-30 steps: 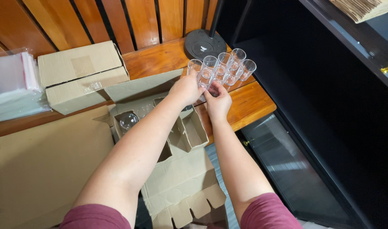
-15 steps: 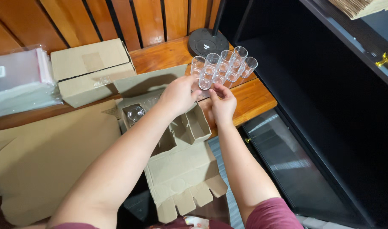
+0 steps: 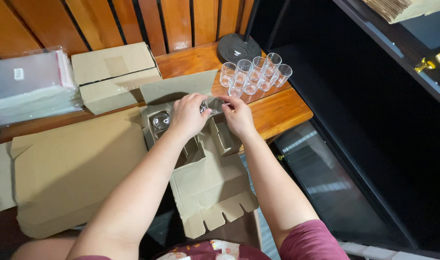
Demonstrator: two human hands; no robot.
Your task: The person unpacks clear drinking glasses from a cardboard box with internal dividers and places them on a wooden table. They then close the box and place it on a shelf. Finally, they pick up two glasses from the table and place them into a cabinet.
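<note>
My left hand [image 3: 187, 115] and my right hand [image 3: 238, 117] meet over an open cardboard box [image 3: 205, 180] with divider cells, and together they hold a clear drinking glass [image 3: 213, 105] between them. Another clear glass [image 3: 161, 121] sits in a cell at the box's far left. A cluster of several clear glasses [image 3: 254, 75] stands on the wooden counter [image 3: 282, 108] just beyond my hands.
A closed cardboard box [image 3: 115, 74] rests at the back of the counter, with a stack of clear plastic bags [image 3: 30, 89] to its left. Flattened cardboard [image 3: 71, 168] lies at left. A black round base [image 3: 239, 48] stands behind the glasses. Dark shelving [image 3: 374, 120] fills the right.
Both hands have drawn back from the cluster of glasses toward the open box, bringing one glass with them. The view has shifted slightly.
</note>
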